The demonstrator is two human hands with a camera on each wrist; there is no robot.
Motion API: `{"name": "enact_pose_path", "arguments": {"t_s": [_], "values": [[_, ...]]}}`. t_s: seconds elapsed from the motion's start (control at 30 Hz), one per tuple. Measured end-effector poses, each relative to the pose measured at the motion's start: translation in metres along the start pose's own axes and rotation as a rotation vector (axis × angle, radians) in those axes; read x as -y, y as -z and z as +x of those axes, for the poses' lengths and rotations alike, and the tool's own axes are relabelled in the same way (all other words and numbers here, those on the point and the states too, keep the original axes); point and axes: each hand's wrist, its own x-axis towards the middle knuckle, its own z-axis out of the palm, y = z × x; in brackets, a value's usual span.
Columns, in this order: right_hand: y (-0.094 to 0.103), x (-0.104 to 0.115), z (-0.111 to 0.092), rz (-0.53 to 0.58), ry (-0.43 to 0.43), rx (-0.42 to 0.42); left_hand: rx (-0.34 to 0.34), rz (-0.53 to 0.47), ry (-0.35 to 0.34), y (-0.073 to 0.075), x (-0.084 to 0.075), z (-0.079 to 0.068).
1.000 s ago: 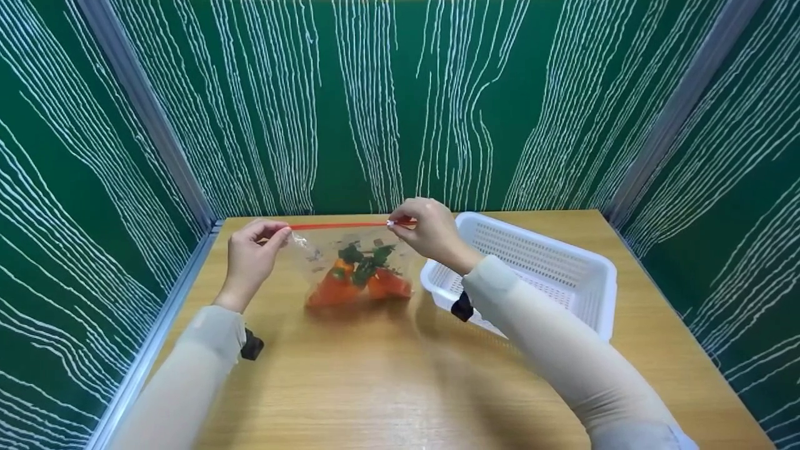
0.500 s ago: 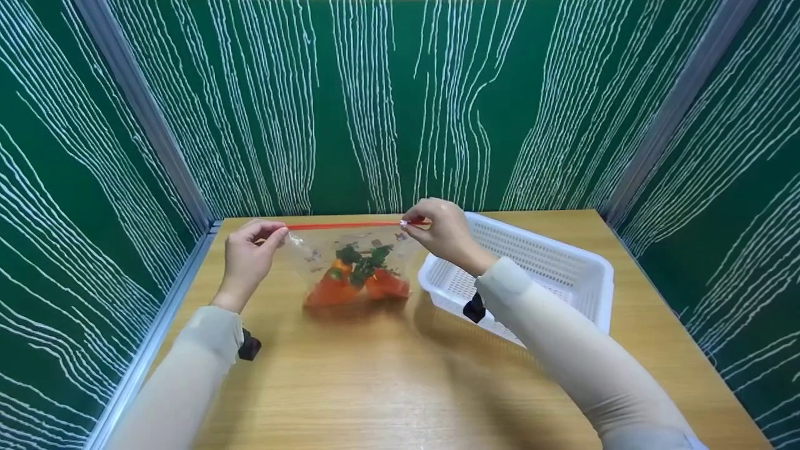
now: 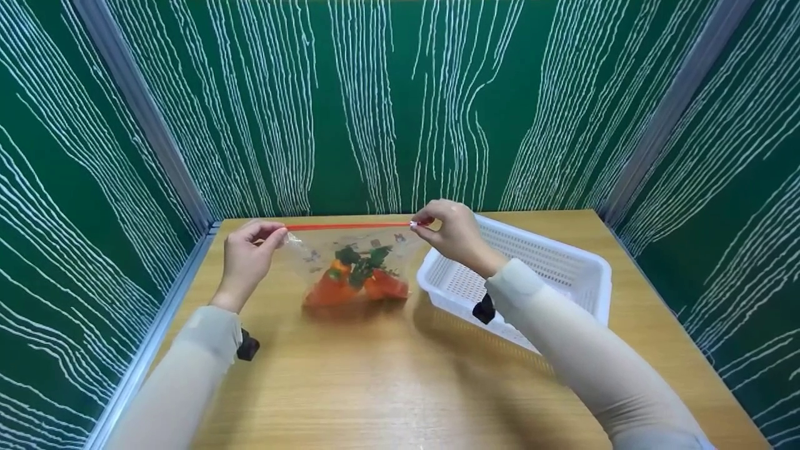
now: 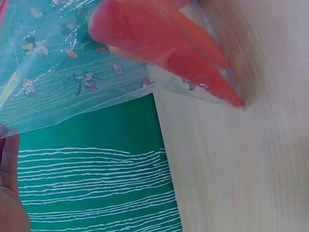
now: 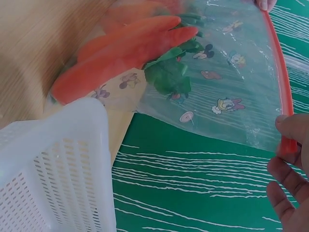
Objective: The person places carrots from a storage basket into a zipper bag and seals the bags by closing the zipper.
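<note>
the slider at the end of the red zip strip (image 3: pixel 350 226) is being pinched between thumb and forefinger of the right hand (image 3: pixel 455 235), and compared with a second ago it is being carried further to the right, from short of the white basket (image 3: pixel 581 275) to above that basket's near-left rim; by the look of it the seal is being run to its end, so the closing of the bag is judged to be nearly done. the right wrist is being held bent, with the forearm rising from the worktop's front right edge. the opposite corner of the clear bag (image 3: pixel 356 262) is being pinched by the curled fingers of the left hand (image 3: pixel 249 259), which is being kept where it was, so the strip is being held taut and level between the two hands. the bag is being hung upright above the back middle of the wooden worktop (image 3: pixel 387 387), with its bottom resting there, and the carrots (image 3: pixel 353 284) with green tops are being held inside, sunk to the bottom. cartoon prints are being shown on the film in the wrist views.
</note>
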Motion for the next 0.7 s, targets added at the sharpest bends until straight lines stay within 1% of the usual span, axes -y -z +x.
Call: {"name": "enact_pose_path", "arguments": {"t_s": [0.1,0.17,0.23,0.33,0.47,0.57,0.63,0.7], "values": [[-0.001,0.0,-0.001,0.032,-0.007,-0.001,-0.01,-0.01,-0.012,0.0,0.0,0.001],[-0.003,-0.002,-0.003,0.082,-0.034,0.001,-0.016,-0.02,-0.014,-0.001,-0.001,0.0],[-0.006,-0.004,-0.006,0.143,-0.087,0.005,-0.02,-0.026,-0.006,-0.001,0.0,-0.001],[-0.013,-0.007,-0.011,0.233,-0.187,0.016,-0.014,-0.034,0.023,0.0,0.001,-0.003],[-0.024,-0.011,-0.017,0.35,-0.314,0.062,-0.003,-0.053,0.039,0.001,0.001,-0.004],[-0.034,-0.014,-0.019,0.419,-0.38,0.109,-0.004,-0.064,0.032,0.0,0.002,-0.004],[-0.039,-0.015,-0.02,0.435,-0.41,0.138,-0.008,-0.066,0.031,-0.001,0.003,-0.004],[-0.045,-0.016,-0.021,0.432,-0.424,0.164,-0.012,-0.071,0.035,-0.002,0.004,-0.005]]}}
